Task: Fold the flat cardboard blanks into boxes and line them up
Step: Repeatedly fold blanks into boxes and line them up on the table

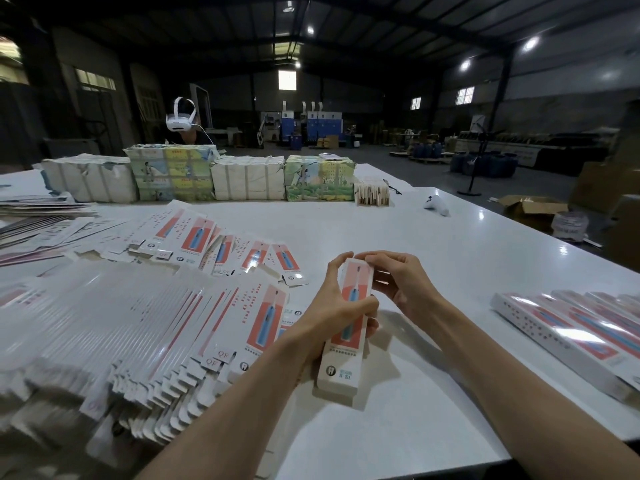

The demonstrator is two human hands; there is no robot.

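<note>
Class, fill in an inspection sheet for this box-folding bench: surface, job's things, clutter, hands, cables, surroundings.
Surface: white table, glossy, showing lamp reflections.
Job's things: folded box in both hands; flat blanks piled at left; finished boxes lined up at right.
Clutter: wrapped bundles along far edge; white controller.
Hands: left hand grips the box's middle; right hand pinches its top end.
Cables: white cable from headset.
Surroundings: dim warehouse; blue drums; open carton on floor.

I see a glossy white desk (450, 265), smooth, mirroring the lamps; the box (348, 341) and blanks (145, 327) are shiny printed card.
</note>
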